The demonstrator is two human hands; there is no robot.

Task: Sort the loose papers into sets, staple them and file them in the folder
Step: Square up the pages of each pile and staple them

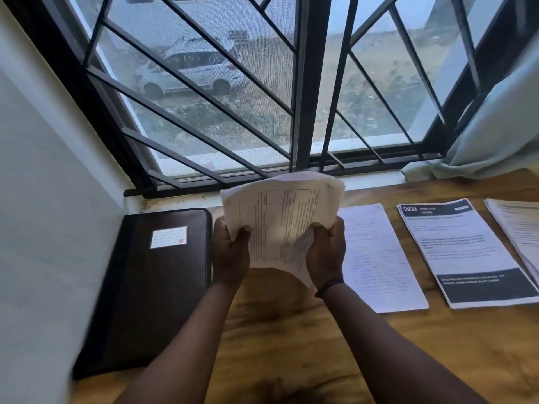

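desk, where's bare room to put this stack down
Bare wood shows between the closed folder and the nearest sheet, under and in front of the stack that the left hand and right hand hold. To the right it is crowded: the black-banded sheet and another pile lie close together.

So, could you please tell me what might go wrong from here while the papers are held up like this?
The curved white paper stack, gripped only at its lower edges by the left hand and right hand, could fan out and drop sheets. Fallen sheets might mix into the white handwritten sheet or black-banded printed set on the wooden table.
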